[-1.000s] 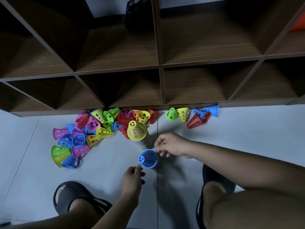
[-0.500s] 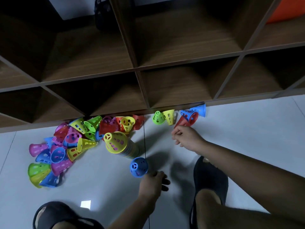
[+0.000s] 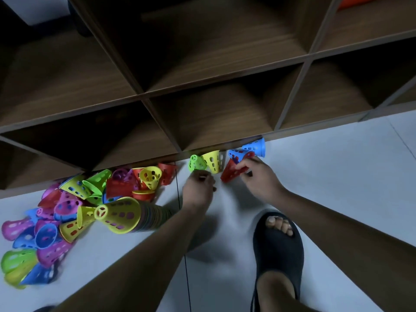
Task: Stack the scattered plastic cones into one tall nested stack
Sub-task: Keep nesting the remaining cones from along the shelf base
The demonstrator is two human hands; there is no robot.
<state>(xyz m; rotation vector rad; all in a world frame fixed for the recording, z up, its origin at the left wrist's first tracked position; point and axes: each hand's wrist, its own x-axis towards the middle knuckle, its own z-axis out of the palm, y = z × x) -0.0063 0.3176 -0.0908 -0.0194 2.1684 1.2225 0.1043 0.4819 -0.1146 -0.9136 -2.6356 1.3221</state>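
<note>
Now, right hand (image 3: 258, 180): is gripping the red cone (image 3: 230, 172) at its wide end, fingers curled round the rim, right of the frame centre.
Red cone: is lying on its side on the white floor (image 3: 337, 176), narrow end pointing to the lower left, just beside the yellow cone (image 3: 212, 161).
Left hand (image 3: 198, 191): is hovering at the green cone (image 3: 196, 162), with curled fingertips at its lower edge. Blur is hiding whether they are pinching it.
Blue cones (image 3: 253, 149): are lying against the shelf (image 3: 202, 91) base, just above the right hand.
Nested stack (image 3: 126, 216): is standing left of centre, its yellow top pointing left.
Loose cones (image 3: 51, 221): are lying in a heap at the lower left.
Black slipper (image 3: 279, 246): is sitting below the right hand.
</note>
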